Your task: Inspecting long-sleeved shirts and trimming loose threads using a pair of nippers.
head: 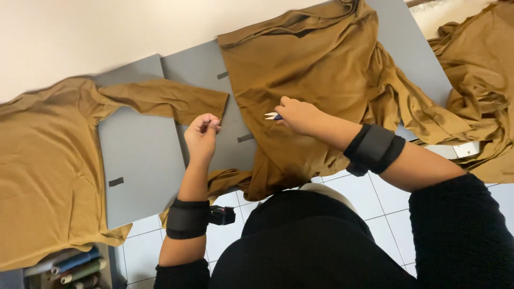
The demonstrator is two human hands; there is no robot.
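Note:
A mustard-brown long-sleeved garment (316, 69) lies spread on the grey table (139, 160) in front of me. My right hand (297, 114) rests on its cloth and grips small thread snips (272, 115), whose light blades point left. My left hand (203, 132) hovers over the bare grey table just left of the garment's edge, fingertips pinched together; I cannot make out anything between them. Black bands wrap both wrists.
A second brown garment (43, 171) lies at the left, one sleeve (171, 99) reaching toward my left hand. More brown cloth (482, 91) is heaped at the right. Thread spools (75, 266) sit at bottom left. White floor tiles (369, 203) show below.

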